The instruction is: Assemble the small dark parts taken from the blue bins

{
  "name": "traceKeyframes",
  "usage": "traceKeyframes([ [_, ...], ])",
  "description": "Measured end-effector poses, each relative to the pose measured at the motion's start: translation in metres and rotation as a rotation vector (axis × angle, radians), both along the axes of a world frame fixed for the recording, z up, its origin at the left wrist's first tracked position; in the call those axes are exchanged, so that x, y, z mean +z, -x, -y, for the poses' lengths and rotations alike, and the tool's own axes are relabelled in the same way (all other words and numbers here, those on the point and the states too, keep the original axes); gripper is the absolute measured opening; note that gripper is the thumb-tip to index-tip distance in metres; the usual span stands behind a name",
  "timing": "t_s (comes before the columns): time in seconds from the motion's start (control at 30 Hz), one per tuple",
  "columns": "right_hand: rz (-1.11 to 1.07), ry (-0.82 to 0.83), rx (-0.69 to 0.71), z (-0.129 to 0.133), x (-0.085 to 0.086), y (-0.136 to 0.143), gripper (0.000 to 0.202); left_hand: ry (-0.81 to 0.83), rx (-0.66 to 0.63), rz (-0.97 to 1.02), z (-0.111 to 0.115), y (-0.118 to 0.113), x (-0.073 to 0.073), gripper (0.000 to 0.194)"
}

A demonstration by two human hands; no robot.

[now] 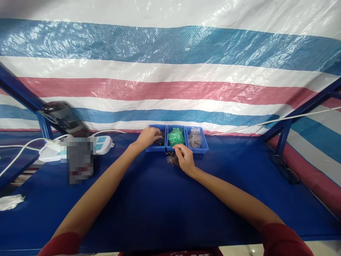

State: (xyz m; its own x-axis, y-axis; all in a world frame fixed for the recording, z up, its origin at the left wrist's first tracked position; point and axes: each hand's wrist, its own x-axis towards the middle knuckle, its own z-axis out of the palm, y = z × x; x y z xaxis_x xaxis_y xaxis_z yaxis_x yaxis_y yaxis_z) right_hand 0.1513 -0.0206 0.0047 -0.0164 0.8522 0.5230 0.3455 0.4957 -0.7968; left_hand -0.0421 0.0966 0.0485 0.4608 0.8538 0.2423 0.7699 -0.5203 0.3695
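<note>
Three blue bins stand side by side at the back of the blue table. My left hand [149, 137] reaches into the left bin [156, 149], its fingers bent together over small dark and brassy pieces [161, 141]; what they pinch is hidden. Green packets [176, 136] fill the middle bin [170, 148]. Clear plastic bags [195, 138] lie in the right bin [204, 143]. In front of the middle bin, my right hand [184, 157] is closed, thumb against fingers, beside a small clear bag with dark pieces [172, 159]. Its fingertips are too small to show what they hold.
A white power strip [106, 144] with cables, a dark bottle-like object [66, 117] and a blurred dark item [80, 160] are at the left. White tissue [11, 202] lies far left, glasses [286, 169] far right. Blue frame posts and a striped sheet border the table.
</note>
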Motion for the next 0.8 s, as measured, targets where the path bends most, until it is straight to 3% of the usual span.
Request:
traceKeyframes([
  [0.1, 0.005, -0.007, 0.006, -0.001, -0.001, 0.0, 0.029, -0.045, 0.032, -0.205, 0.003, -0.005, -0.006, 0.012],
  [0.2, 0.009, -0.012, 0.016, -0.001, -0.002, 0.0, 0.028, -0.086, 0.06, -0.301, 0.005, -0.009, -0.004, 0.014],
  [0.8, 0.026, -0.026, 0.044, -0.001, -0.002, 0.0, 0.026, -0.027, -0.012, -0.43, 0.0, -0.007, -0.003, 0.016],
])
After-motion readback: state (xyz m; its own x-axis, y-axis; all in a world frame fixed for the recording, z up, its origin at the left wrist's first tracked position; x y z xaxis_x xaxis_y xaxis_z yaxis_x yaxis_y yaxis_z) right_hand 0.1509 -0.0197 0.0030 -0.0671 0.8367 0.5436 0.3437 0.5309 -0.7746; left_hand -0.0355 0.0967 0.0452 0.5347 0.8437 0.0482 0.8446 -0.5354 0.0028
